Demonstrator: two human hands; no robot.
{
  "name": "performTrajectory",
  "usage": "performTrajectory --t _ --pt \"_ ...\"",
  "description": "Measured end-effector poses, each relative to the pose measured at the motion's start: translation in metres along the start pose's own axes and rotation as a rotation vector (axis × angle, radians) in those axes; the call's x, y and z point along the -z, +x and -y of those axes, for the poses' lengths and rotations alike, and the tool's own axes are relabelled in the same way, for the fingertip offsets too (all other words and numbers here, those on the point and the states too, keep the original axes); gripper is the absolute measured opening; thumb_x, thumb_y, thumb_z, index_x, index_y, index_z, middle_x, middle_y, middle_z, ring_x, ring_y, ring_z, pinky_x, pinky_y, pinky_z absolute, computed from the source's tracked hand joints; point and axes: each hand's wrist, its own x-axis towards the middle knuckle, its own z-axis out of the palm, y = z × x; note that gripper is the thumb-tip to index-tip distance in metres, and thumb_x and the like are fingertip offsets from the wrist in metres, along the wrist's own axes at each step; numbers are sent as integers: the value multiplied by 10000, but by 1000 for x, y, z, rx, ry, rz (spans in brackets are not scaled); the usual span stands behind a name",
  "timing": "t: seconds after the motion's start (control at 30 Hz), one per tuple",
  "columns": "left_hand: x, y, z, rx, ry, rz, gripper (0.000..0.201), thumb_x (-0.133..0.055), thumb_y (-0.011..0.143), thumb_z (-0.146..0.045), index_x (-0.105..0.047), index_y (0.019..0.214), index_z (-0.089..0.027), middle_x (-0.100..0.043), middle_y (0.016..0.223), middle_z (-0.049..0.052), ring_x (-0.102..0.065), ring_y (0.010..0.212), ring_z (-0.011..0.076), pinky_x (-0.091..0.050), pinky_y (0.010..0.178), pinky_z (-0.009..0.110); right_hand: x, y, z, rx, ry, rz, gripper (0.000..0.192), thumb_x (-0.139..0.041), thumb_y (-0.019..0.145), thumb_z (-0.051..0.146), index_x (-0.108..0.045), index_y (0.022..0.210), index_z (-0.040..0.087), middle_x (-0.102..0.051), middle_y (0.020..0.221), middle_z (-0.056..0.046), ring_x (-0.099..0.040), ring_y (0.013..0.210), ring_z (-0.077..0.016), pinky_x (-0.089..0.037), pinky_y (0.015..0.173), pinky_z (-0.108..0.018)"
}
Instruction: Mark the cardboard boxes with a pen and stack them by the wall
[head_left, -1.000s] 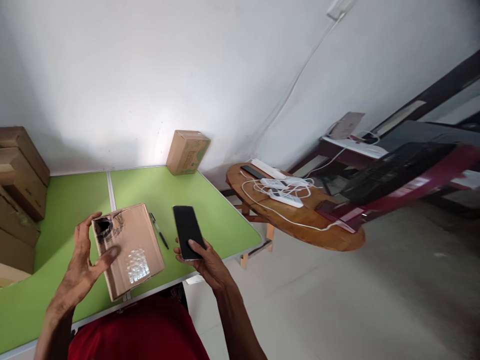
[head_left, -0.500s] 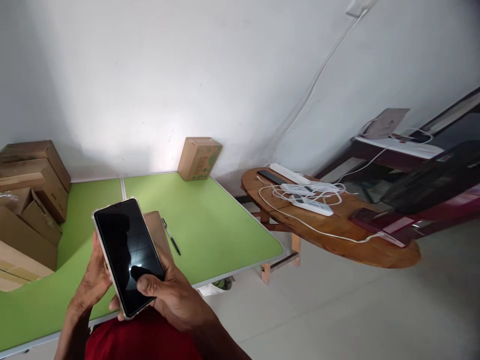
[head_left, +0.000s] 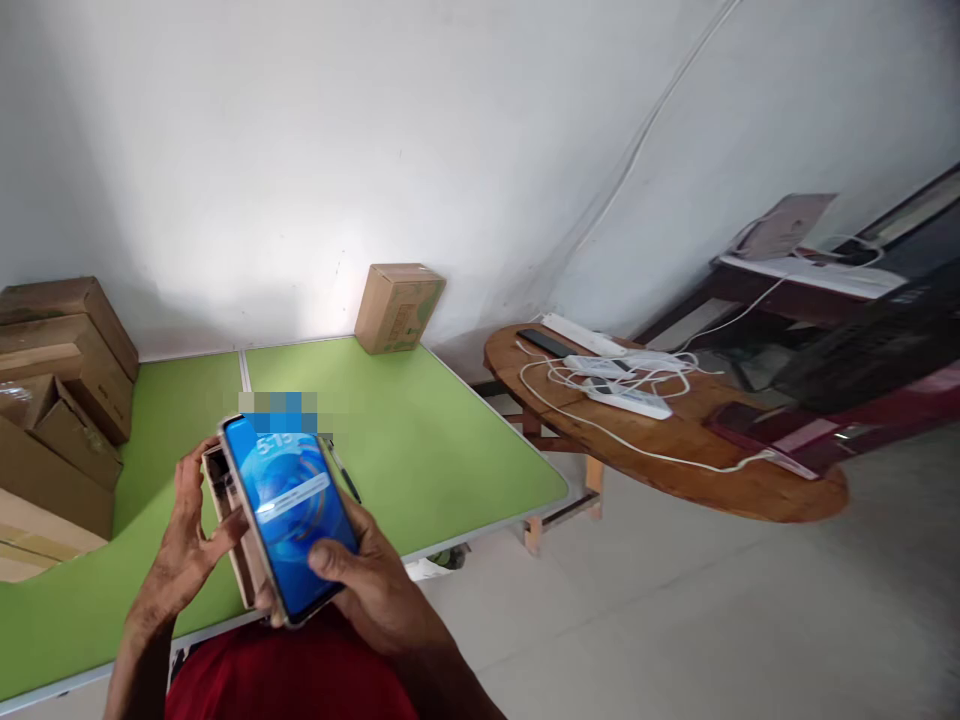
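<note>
Now phone (head_left: 289,515) under right hand (head_left: 375,590) thumb (lit).

- smartphone (head_left: 291,515): slim, light-edged case, screen lit blue with swirl wallpaper and a white notification bar; top part of screen blurred out. Tilted, top end pointing up and left, held above near edge of green table, in front of the box.
- cardboard box (head_left: 225,510): small, brown, plain; mostly hidden behind the phone, only left side and a dark torn patch near the top showing. Held off the tabletop, tilted like the phone.
</note>
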Motion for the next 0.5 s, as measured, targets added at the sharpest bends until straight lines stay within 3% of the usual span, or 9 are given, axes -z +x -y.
performTrajectory --t 0.13,0.23,0.33,0.5 --pt "2 4 -21 115 -11 24 989 -757 847 -843 -463 1649 -345 -523 1699 161 -433 1634 483 -378 1319 747 47 -1 27 195 -122 -313 612 -1013 827 579 -726 1229 218 -835 942 -49 -854 802 -273 -716 708 -383" --pt "4 5 -19 144 -3 26 1012 -747 836 -860 -445 1660 -356 -529 1699 159 -446 1621 492 -401 1290 768 99 13 45 332 -302 -576 697 -999 772 669 -716 1217 214 -825 943 -39 -832 754 -254 -699 692 -377" --pt "5 7 -7 108 13 27 951 -745 881 -812 -456 1669 -366 -539 1683 149 -462 1610 478 -429 1284 734 150 34 49 228 -542 -759 790 -964 643 774 -711 1106 185 -813 897 -58 -807 766 -262 -683 679 -383" --pt "4 8 5 37 5 -28 885 -752 904 -777 -505 1640 -352 -560 1642 143 -483 1577 468 -378 1322 714 200 56 38 105 -718 -868 572 -892 678 667 -672 907 191 -761 780 -64 -719 683 -240 -620 602 -365"
